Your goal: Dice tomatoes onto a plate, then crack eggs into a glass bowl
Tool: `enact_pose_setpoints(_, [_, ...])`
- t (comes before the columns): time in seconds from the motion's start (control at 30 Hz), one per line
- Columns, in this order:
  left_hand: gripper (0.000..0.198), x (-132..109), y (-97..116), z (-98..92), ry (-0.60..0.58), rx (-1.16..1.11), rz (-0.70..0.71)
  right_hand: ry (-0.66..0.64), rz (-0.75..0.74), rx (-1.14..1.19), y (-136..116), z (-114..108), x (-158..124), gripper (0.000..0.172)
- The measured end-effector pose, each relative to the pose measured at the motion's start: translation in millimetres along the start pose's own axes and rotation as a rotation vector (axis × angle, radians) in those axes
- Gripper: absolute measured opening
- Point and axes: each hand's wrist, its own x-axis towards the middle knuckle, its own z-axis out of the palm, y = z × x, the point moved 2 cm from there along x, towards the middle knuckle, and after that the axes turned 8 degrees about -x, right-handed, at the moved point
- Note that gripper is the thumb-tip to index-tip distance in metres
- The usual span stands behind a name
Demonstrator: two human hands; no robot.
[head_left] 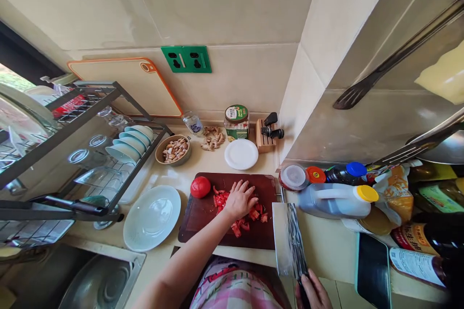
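My left hand (240, 199) rests fingers-down on a pile of chopped tomato pieces (239, 217) on a dark red cutting board (203, 219); the fingers curl over the pieces. A whole tomato (200, 187) sits at the board's left edge, apart from the hand. My right hand (313, 292), at the bottom right, grips the handle of a broad cleaver (288, 239), whose blade is lifted just right of the board, off the tomato.
A pale plate (152, 217) lies left of the board, with a sink (97, 282) below it and a dish rack (72, 154) of bowls and glasses beyond. Behind the board: a garlic bowl (174, 150), ginger (212, 138), small white plate (241, 154), knife block (267, 135). Oil and sauce bottles (337, 199) crowd the right.
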Motion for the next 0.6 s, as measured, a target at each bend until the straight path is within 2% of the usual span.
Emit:
enact_pose_setpoints(0.1, [0.058,-8,4,-0.6,-0.005,-0.019,0.058,-0.086,-0.066,0.019,-13,36,9,0.055])
enact_pose_setpoints(0.23, [0.069,-17,10,2.3,0.005,-0.047,0.123,-0.065,-0.058,0.02,-39,87,9,0.06])
enact_pose_setpoints(0.37, [0.078,-23,8,8.7,0.04,-0.093,0.123,-0.1,-0.083,-0.015,-52,127,4,0.055])
enact_pose_setpoints(0.47, [0.078,-26,5,11.6,0.096,-0.132,0.121,-0.14,-0.134,-0.069,-57,144,4,0.045])
enact_pose_setpoints(0.6, [0.065,-26,7,11.5,0.178,-0.175,0.112,-0.206,-0.2,-0.074,-67,150,6,0.038])
